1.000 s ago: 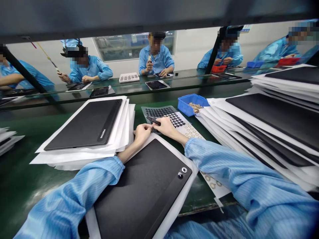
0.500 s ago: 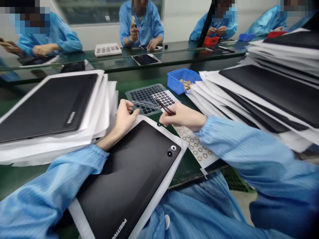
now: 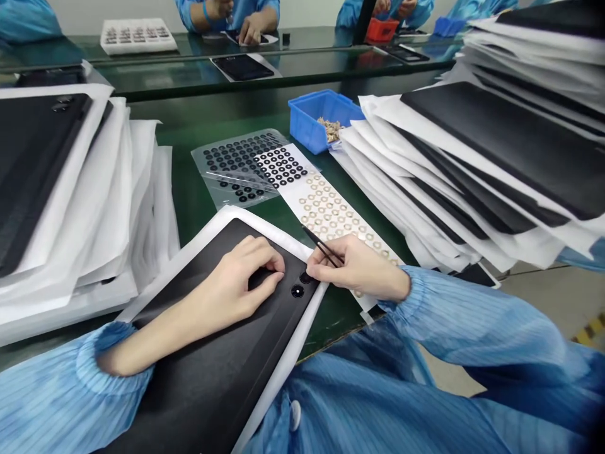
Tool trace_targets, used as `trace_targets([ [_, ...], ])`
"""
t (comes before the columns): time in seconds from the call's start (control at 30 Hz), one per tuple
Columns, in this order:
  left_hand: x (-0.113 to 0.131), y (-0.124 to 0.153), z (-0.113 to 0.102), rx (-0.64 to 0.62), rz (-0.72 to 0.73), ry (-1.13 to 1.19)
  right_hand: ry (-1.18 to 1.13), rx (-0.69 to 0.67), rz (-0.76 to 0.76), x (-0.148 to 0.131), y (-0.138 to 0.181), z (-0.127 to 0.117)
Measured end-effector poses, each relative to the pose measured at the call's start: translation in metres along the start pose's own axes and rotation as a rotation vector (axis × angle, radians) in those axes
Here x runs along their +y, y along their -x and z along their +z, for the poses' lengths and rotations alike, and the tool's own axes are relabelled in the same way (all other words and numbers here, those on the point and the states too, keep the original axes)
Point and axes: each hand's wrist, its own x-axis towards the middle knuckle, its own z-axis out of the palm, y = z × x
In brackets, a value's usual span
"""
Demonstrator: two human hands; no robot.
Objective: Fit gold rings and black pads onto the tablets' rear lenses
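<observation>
A black tablet back cover lies slanted on a white sheet before me. My left hand rests over its upper part, fingers curled and thumb tip against the index finger, with nothing visible between them. My right hand grips dark tweezers, which point up and away to the left. Its thumb and fingertip are at the cover's corner, partly hiding the upper camera opening; a small black ring may be there, but I cannot tell. The lower camera opening shows fully.
Beyond the cover lie a sheet of black ring stickers and a white backing sheet with tan rings. A blue bin holds small tan bits. Stacked covers with paper stand left and right. Co-workers' hands are across the bench.
My left hand has moved from the clear film by the sticker sheet onto the cover. My right hand has brought the tweezers and a black ring to the camera corner. The view has tilted down.
</observation>
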Motion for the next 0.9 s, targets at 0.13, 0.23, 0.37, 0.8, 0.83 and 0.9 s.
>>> trace_targets([
  [0.13, 0.001, 0.0, 0.0, -0.003, 0.017, -0.004, 0.016, 0.004, -0.003, 0.003, 0.0, 0.0],
  [0.23, 0.002, 0.0, 0.001, -0.007, 0.026, -0.005, 0.111, 0.04, -0.017, 0.005, 0.001, 0.001],
  [0.37, 0.001, 0.001, 0.002, -0.019, 0.024, -0.008, 0.299, 0.09, -0.092, -0.001, 0.005, 0.004],
  [0.8, 0.008, 0.009, 0.003, -0.166, 0.263, -0.249, 0.051, 0.374, -0.306, 0.002, 0.01, -0.003],
  [0.83, 0.009, 0.009, 0.002, -0.178, 0.261, -0.261, -0.005, 0.388, -0.311, 0.003, 0.01, -0.002],
  [0.9, 0.011, 0.009, 0.002, -0.188, 0.256, -0.261, -0.078, 0.35, -0.334, 0.005, 0.011, 0.001],
])
